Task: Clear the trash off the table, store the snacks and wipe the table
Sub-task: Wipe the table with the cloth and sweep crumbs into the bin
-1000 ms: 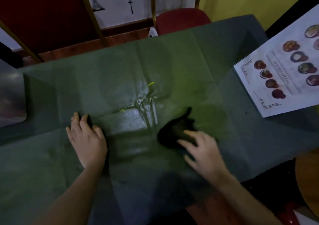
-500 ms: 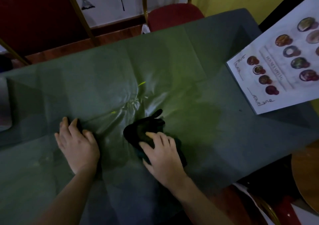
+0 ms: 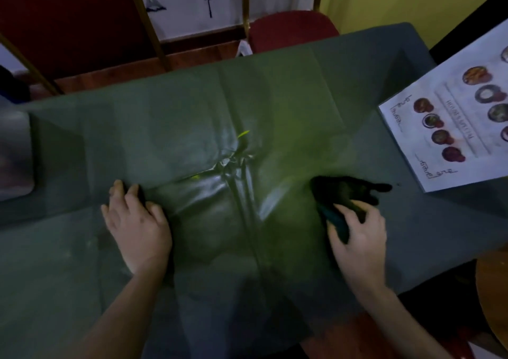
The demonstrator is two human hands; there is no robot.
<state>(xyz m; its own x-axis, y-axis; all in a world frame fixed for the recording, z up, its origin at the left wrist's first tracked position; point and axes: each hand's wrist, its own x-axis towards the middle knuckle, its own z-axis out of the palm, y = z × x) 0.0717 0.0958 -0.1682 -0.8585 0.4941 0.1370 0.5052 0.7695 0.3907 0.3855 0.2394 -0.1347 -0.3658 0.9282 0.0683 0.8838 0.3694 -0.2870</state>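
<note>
A dark green cloth covers the table (image 3: pixel 275 89), creased and wrinkled near its middle. My right hand (image 3: pixel 360 235) presses a dark wiping cloth (image 3: pixel 346 191) onto the cover at the right of the middle. The cloth spreads out beyond my fingertips toward the far right. My left hand (image 3: pixel 137 221) lies flat on the cover at the left, fingers apart, holding nothing.
A white printed menu sheet (image 3: pixel 453 127) with food pictures lies at the table's right edge. A grey object (image 3: pixel 13 152) sits at the left edge. A red chair (image 3: pixel 291 28) stands behind the far edge. A wooden round surface (image 3: pixel 494 290) shows at the lower right.
My right hand has slid the dark cloth from the middle of the table to the right, after a sweep left. The left hand stays flat in place.
</note>
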